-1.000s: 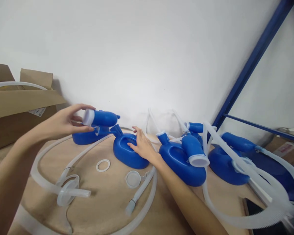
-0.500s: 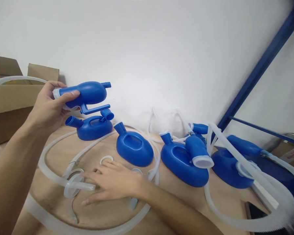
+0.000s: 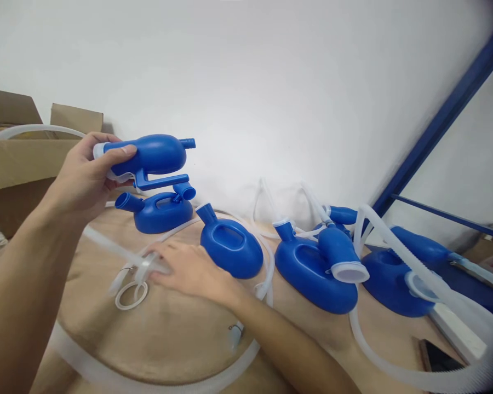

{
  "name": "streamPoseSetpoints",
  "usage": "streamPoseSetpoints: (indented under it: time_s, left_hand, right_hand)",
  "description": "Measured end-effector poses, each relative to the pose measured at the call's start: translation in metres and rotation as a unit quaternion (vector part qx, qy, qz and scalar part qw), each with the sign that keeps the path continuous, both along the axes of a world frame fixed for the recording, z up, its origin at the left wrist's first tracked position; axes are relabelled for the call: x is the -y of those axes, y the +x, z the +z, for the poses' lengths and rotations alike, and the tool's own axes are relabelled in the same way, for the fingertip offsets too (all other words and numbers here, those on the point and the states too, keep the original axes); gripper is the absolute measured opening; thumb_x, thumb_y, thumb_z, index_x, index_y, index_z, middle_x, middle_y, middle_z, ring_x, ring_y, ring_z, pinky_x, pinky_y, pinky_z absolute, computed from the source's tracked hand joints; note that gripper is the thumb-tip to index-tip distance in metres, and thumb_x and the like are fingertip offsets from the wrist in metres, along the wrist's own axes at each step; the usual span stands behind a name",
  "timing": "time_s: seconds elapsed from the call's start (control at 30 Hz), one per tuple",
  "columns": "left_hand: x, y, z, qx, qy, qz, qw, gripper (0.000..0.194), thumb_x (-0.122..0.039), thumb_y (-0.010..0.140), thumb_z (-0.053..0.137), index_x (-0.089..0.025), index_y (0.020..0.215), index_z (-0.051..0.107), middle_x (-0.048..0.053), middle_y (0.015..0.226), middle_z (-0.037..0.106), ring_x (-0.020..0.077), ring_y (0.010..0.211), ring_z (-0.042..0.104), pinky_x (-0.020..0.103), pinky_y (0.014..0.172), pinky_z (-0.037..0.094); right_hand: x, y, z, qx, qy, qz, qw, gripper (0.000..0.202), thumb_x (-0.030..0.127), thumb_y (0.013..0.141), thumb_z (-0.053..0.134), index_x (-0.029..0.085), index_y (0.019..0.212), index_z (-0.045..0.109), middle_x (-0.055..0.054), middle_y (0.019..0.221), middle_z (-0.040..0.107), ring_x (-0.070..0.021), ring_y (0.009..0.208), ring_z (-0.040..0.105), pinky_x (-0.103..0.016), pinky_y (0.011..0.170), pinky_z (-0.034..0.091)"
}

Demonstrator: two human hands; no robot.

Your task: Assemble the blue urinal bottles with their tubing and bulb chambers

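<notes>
My left hand (image 3: 88, 175) is wrapped round the wide, white-rimmed end of a blue plastic urinal head (image 3: 158, 155), held up in the air. A thin spout points right from its rounded end, and a flat blue arm sticks out below. Lower down, my right hand (image 3: 195, 271) grips a translucent hose cap (image 3: 153, 266) with a clear hose (image 3: 110, 243) running from it to the left; both are smeared by motion. A white ring (image 3: 131, 296) lies on the brown tabletop (image 3: 176, 345) just below that cap.
Several blue urinal bottles, such as one in the middle (image 3: 232, 246) and one to its right (image 3: 312, 279), stand along the wall. Ribbed hose (image 3: 402, 257) loops at right near a dark phone (image 3: 439, 355). A cardboard box (image 3: 24, 164) stands left; a blue frame post (image 3: 447, 115) leans right.
My right hand has gone from spread fingers to closing on the hose cap, lifting it off the table. The hose has swung up, uncovering the ring. My left hand still holds the urinal head.
</notes>
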State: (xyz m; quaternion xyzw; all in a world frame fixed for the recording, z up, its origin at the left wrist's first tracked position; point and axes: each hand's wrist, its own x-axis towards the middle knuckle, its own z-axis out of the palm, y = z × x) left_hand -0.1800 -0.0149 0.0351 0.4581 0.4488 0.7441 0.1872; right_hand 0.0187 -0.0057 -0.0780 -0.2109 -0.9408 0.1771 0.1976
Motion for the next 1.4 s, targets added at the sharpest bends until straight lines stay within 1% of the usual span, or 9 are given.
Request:
streamPoseSetpoints:
  time_s: [0.17,0.3,0.4,0.57,0.77,0.9,1.07,1.23,1.4]
  left_hand:
    - [0.005,0.004,0.001,-0.012,-0.009,-0.011,1.000,0.040,-0.028,0.061,0.087,-0.021,0.089,0.060,-0.003,0.078,0.055,0.0102,0.056,0.053,0.019,0.042,0.047]
    - [0.006,0.007,-0.004,-0.096,-0.048,-0.007,0.994,0.042,-0.037,0.069,0.087,-0.021,0.100,0.065,-0.004,0.077,0.057,0.0095,0.059,0.054,0.017,0.048,0.046]
    - [0.007,0.012,-0.008,-0.169,-0.075,-0.001,0.983,0.046,-0.046,0.074,0.085,-0.021,0.109,0.067,-0.003,0.080,0.060,0.0110,0.063,0.056,0.017,0.050,0.045]
    - [0.008,0.022,-0.010,-0.208,-0.082,0.007,0.975,0.046,-0.050,0.076,0.084,-0.023,0.110,0.068,-0.003,0.087,0.064,0.0120,0.068,0.058,0.018,0.054,0.046]
    - [0.010,0.026,-0.009,-0.188,-0.096,-0.021,0.977,0.047,-0.050,0.074,0.084,-0.024,0.110,0.069,-0.002,0.084,0.062,0.0126,0.066,0.057,0.019,0.052,0.048]
    - [0.017,0.036,-0.006,-0.139,-0.071,-0.080,0.984,0.043,-0.046,0.069,0.085,-0.024,0.101,0.068,-0.002,0.082,0.058,0.0120,0.060,0.055,0.020,0.043,0.045]
    - [0.025,0.051,-0.006,-0.164,-0.016,-0.082,0.983,0.033,-0.043,0.068,0.082,-0.027,0.094,0.069,-0.001,0.083,0.061,0.0118,0.061,0.054,0.024,0.047,0.044]
    - [0.023,0.049,-0.010,-0.249,-0.004,-0.013,0.968,0.036,-0.053,0.071,0.079,-0.031,0.098,0.070,-0.002,0.093,0.065,0.0153,0.071,0.059,0.027,0.055,0.047]
    - [0.014,0.034,-0.011,-0.312,-0.115,0.066,0.941,0.058,-0.064,0.071,0.079,-0.031,0.117,0.070,-0.002,0.088,0.068,0.0182,0.069,0.061,0.028,0.056,0.053]
  right_hand:
    - [-0.033,0.027,0.009,-0.166,-0.151,-0.074,0.972,0.032,0.040,0.090,0.069,0.029,0.117,0.056,0.002,0.099,0.069,-0.0159,0.079,0.070,-0.030,0.074,0.055]
    - [-0.052,0.044,0.018,-0.349,-0.289,-0.066,0.889,0.040,0.043,0.083,0.072,0.027,0.112,0.049,0.005,0.092,0.064,-0.0112,0.061,0.067,-0.024,0.057,0.053]
    - [-0.058,0.059,0.034,-0.442,-0.321,-0.053,0.836,0.049,0.048,0.078,0.077,0.028,0.109,0.045,0.005,0.091,0.063,-0.0105,0.058,0.066,-0.021,0.051,0.051]
    - [-0.052,0.096,0.070,-0.551,-0.217,-0.035,0.805,0.054,0.053,0.077,0.080,0.030,0.106,0.040,0.002,0.101,0.068,-0.0127,0.067,0.070,-0.023,0.053,0.055]
    - [-0.026,0.128,0.097,-0.519,-0.066,-0.080,0.849,0.057,0.059,0.076,0.082,0.029,0.093,0.037,0.004,0.089,0.062,-0.0139,0.072,0.069,-0.025,0.056,0.059]
    - [-0.016,0.126,0.101,-0.512,0.027,-0.134,0.848,0.058,0.063,0.078,0.079,0.027,0.082,0.033,0.006,0.077,0.046,-0.0113,0.068,0.059,-0.021,0.050,0.053]
    - [-0.027,0.126,0.095,-0.492,0.087,-0.237,0.833,0.063,0.066,0.077,0.079,0.026,0.074,0.030,0.008,0.067,0.037,-0.0100,0.061,0.050,-0.022,0.051,0.048]
    - [-0.055,0.136,0.085,-0.473,0.081,-0.286,0.830,0.060,0.061,0.079,0.078,0.026,0.072,0.030,0.007,0.066,0.044,-0.0124,0.066,0.056,-0.024,0.054,0.050]
    - [-0.064,0.165,0.096,-0.556,0.085,-0.251,0.788,0.057,0.053,0.078,0.080,0.027,0.078,0.029,0.004,0.080,0.057,-0.0150,0.075,0.065,-0.024,0.054,0.055]
